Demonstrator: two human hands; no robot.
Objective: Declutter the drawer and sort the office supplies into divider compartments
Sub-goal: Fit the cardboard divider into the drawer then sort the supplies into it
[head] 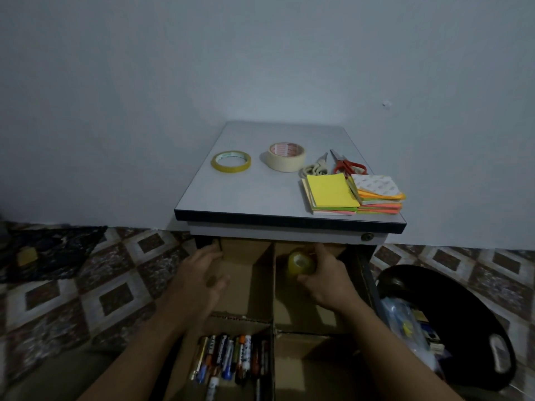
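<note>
1. The tape roll [301, 263] is in the right grip [324, 276], clenched round it above the drawer's [371, 287] 1 o'clock compartment; I judge it light, stiff and slick-sided; best held across its rim.
2. The left grip [202, 273] hangs released at 11 o'clock; the upright divider [273, 287] stands between the two.
3. Markers [231, 357] fill the 7 o'clock compartment; scissors [347, 166] and notes [333, 195] lie on the table [254, 192], well apart.

Your right hand [327, 280] is covering part of the tape roll [299, 263], and the markers [231, 357] are running off the bottom edge.
</note>
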